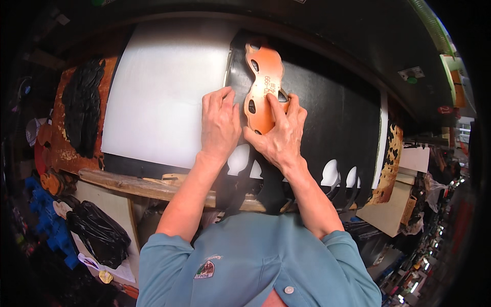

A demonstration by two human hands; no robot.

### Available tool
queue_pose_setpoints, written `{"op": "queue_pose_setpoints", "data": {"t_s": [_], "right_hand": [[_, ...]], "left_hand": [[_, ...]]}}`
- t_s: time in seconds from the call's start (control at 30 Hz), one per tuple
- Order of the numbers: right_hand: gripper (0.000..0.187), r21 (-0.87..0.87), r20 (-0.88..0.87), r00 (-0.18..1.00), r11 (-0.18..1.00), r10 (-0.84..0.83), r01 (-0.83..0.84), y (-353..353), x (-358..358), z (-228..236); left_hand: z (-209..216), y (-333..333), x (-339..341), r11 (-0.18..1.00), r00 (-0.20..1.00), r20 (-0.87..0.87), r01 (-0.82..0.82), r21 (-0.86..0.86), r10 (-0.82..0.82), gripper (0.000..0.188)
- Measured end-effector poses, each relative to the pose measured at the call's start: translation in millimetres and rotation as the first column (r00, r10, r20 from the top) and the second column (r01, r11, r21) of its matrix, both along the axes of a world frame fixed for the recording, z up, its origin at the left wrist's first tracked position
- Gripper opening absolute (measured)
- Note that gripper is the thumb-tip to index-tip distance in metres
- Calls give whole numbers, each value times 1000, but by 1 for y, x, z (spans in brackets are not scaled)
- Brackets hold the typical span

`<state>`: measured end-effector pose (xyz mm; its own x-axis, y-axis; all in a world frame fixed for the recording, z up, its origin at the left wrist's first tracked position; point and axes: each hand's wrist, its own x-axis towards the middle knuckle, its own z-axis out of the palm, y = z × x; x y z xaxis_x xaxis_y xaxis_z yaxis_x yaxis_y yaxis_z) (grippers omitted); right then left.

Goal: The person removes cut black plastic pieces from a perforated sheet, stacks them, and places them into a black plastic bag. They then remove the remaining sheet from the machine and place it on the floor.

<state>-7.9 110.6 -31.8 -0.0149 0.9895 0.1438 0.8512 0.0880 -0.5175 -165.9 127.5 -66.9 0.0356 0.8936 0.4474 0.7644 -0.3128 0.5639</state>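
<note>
Workshop, indicated by an orange cutting die (264, 84), a black sheet (337, 117) with curved cut-outs (330, 173) and a dark overhead beam (353, 43)

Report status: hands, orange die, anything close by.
Right hand gripping orange die, over black sheet. Left hand beside die, at white sheet's edge. Cut-outs nearer body.

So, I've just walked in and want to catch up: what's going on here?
A person's right hand grips an orange, wavy-edged template lying over a black sheet. The left hand is beside it, fingers curled, where the black sheet borders a bare white surface; whether it pinches anything can't be told. Along the sheet's near edge, shaped cut-outs show white, while the area around the template looks uncut.
</note>
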Motion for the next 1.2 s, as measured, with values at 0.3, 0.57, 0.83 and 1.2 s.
{"op": "queue_pose_setpoints", "data": {"t_s": [0.3,0.57,0.83,1.2], "right_hand": [[95,-3,-71,984,987,163,-164,-7,31,-6],[92,36,-92,979,984,180,-177,-9,24,-5],[85,150,-199,931,948,307,-280,-74,78,-3],[7,378,-571,819,902,49,210,-85,123,12]], "left_hand": [[-6,1,-8,999,1000,3,30,46,-30,30],[-6,4,-10,998,1000,9,-3,66,2,27],[56,-139,-3,960,932,343,194,-200,-117,8],[-19,-176,27,967,983,-44,182,180,-176,25]]}}
